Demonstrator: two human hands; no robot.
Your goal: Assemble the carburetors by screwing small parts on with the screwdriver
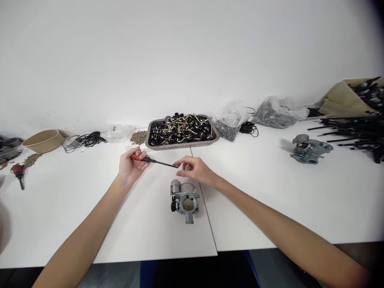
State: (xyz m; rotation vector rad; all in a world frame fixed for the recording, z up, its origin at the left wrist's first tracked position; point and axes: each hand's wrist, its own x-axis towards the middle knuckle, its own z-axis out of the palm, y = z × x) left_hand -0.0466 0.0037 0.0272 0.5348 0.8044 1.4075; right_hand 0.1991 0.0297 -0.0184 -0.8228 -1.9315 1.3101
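Observation:
My left hand [133,166] is closed round the red and black handle of a screwdriver [162,163], whose dark shaft points right. At the screwdriver's tip is my right hand [193,168], its fingers curled and thumb bent in. Whatever small part sits between those fingertips is too small to make out. Just below, a grey metal carburetor [186,200] stands on the white table [144,228], its round bore facing me and a black fitting on its left side. Neither hand touches it.
Behind my hands stands a metal tray [183,145] heaped with black and brass-coloured parts. Small brass pieces [139,137] lie beside it. Plastic bags [277,112] of parts line the wall. Another carburetor [310,150] is at right; a second screwdriver [19,174] and tan bowl [45,142] are left.

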